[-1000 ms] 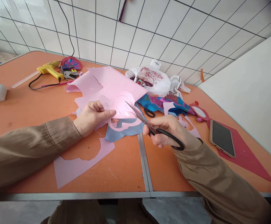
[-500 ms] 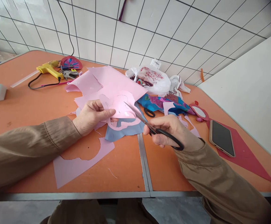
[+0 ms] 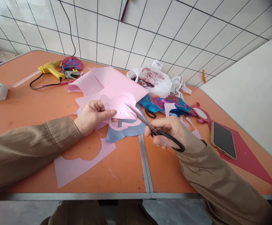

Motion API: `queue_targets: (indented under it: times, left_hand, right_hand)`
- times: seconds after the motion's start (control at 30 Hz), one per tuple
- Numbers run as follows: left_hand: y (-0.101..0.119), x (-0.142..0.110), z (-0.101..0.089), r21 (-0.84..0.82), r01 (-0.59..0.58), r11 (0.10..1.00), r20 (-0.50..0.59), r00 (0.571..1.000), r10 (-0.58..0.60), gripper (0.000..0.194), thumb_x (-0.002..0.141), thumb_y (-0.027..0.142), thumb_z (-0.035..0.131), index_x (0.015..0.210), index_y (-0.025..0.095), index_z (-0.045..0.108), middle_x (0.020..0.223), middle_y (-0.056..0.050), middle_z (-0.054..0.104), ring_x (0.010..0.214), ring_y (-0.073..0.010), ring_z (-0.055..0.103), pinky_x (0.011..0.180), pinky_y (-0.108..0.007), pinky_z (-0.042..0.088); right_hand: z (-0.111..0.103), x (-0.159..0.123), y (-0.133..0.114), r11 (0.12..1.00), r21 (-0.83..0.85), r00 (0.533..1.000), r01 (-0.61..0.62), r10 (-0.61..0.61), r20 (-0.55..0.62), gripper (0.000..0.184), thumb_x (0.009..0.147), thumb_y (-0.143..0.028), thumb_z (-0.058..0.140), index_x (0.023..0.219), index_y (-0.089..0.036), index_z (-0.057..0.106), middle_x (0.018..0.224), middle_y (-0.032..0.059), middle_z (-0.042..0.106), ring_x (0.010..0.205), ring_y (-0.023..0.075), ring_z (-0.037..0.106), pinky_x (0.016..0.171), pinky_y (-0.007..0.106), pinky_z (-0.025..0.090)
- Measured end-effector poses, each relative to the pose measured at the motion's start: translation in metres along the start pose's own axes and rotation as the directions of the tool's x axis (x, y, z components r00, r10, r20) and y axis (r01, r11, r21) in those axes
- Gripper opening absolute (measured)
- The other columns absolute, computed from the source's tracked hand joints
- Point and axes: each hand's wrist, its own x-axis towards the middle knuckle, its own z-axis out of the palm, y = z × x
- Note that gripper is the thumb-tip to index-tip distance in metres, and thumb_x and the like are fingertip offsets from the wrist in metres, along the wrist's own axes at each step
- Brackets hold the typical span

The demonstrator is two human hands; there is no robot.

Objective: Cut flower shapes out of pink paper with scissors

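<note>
My left hand pinches a pink paper cutout between thumb and fingers. Curved lines are drawn on it, and a cut strip of its edge loops below. My right hand grips black-handled scissors, whose blades point up and left over the cutout's right part. From this angle I cannot tell whether the blades touch the paper. Behind the cutout lie large pink sheets. A grey-blue piece is under it, and a pink offcut with a curved edge lies nearer me.
A yellow glue gun and keys are at the back left. At the back stand a plastic bag and blue patterned fabric. A phone rests on red sheet material at the right.
The whole view has shifted very slightly. Both hands, the pink cutout and the scissors keep nearly the same pose.
</note>
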Motion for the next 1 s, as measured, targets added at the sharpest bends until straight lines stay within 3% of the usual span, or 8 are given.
queue_targets:
  times: [0.53,0.8,1.0]
  left_hand:
    - [-0.001,0.001,0.000,-0.025,0.018,1.000,-0.006,1.000,-0.018,0.023,0.069,0.032,0.089,0.066,0.013,0.076,0.066,-0.008,0.075,0.064,-0.0199,0.072,0.063,-0.029,0.061]
    - [0.000,0.001,-0.001,-0.059,-0.005,0.998,-0.009,1.000,0.005,0.020,0.068,0.027,0.090,0.071,0.014,0.076,0.062,-0.005,0.075,0.056,-0.0184,0.072,0.054,-0.025,0.061]
    - [0.002,0.001,0.000,-0.084,0.004,0.996,-0.025,1.000,-0.007,0.021,0.066,0.024,0.091,0.075,0.013,0.076,0.062,-0.004,0.074,0.055,-0.0149,0.070,0.053,-0.021,0.059]
  right_hand:
    - [0.000,0.000,-0.001,0.999,-0.023,1.000,-0.027,0.027,0.008,0.059,0.060,-0.068,0.085,0.074,-0.014,0.063,0.056,-0.0046,0.049,0.044,0.0061,0.043,0.040,0.021,0.036]
    - [-0.002,0.001,0.001,0.996,-0.087,1.000,0.011,-0.009,0.026,0.058,0.064,-0.068,0.083,0.073,-0.014,0.063,0.053,-0.0053,0.045,0.044,0.0056,0.040,0.042,0.022,0.029]
    - [-0.008,0.008,0.012,0.983,-0.143,0.990,0.114,-0.100,0.101,0.056,0.066,-0.066,0.082,0.073,-0.015,0.062,0.051,-0.0064,0.041,0.042,0.0060,0.037,0.038,0.022,0.026]
